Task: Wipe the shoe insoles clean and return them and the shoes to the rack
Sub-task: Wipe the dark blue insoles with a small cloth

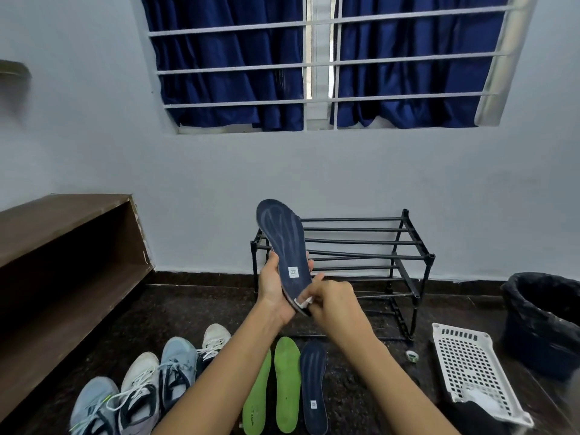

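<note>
My left hand point(273, 287) grips a dark blue insole point(284, 243) upright in front of the black shoe rack point(361, 246). A small white label shows on it. My right hand point(332, 301) pinches a white wipe point(304, 303) against the insole's lower heel end. On the dark floor below lie two green insoles point(287, 384) and a second dark blue insole point(314, 384). Several sneakers, light blue point(177, 359) and white point(138, 390), stand in a row at the lower left.
A white perforated basket point(470, 368) with white wipes in it lies tilted at the lower right, a black-lined bin point(543, 321) behind it. A small roll point(411, 355) sits beside the basket. A brown wooden shelf unit point(62, 246) fills the left.
</note>
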The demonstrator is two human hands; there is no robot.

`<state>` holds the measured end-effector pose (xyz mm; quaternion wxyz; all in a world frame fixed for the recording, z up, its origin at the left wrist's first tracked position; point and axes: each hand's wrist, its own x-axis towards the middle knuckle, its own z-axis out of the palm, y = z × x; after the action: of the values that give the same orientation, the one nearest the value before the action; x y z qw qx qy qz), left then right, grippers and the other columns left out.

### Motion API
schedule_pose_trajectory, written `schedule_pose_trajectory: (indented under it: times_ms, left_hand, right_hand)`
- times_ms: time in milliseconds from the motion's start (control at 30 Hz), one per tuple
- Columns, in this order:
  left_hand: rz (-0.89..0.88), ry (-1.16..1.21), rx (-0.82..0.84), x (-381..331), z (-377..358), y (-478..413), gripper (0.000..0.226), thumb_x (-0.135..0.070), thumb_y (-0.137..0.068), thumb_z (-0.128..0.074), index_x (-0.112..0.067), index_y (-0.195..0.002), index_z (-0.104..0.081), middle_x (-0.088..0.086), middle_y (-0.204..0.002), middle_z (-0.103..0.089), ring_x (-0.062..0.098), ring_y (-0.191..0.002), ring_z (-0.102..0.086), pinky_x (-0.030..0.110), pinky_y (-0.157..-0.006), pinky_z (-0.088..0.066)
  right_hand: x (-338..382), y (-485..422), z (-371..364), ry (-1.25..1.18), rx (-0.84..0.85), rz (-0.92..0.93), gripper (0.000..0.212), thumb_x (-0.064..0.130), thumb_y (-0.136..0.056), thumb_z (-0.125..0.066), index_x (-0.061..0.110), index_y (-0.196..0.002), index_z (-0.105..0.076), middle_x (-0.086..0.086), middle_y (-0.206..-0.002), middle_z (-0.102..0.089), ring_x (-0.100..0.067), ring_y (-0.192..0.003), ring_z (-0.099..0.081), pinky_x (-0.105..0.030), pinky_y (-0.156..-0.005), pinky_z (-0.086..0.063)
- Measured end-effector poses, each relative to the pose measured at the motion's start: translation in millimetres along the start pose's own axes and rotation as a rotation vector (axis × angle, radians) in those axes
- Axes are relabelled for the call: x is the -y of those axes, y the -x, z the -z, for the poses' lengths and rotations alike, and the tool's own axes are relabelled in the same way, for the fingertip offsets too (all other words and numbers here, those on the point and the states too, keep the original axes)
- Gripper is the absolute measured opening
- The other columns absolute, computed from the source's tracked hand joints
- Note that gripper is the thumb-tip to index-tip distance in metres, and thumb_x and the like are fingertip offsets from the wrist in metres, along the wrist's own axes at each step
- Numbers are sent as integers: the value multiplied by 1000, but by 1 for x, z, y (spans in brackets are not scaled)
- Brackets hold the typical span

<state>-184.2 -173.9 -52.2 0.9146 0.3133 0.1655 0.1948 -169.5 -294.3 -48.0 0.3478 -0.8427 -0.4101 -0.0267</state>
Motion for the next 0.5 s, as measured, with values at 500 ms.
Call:
schedule_pose_trajectory:
  times_ms: [500]
  left_hand:
    - [-1, 94, -17, -8, 19, 7, 58, -55, -97, -40, -6, -107, -70, 14, -100, -68, 23, -82, -62, 54, -103, -43]
  right_hand:
    - [6, 0, -12, 60, 38, 111, 31, 0, -82, -56, 21, -95, -74, -5, -98, -69, -20, -90, -64, -23, -81, -49]
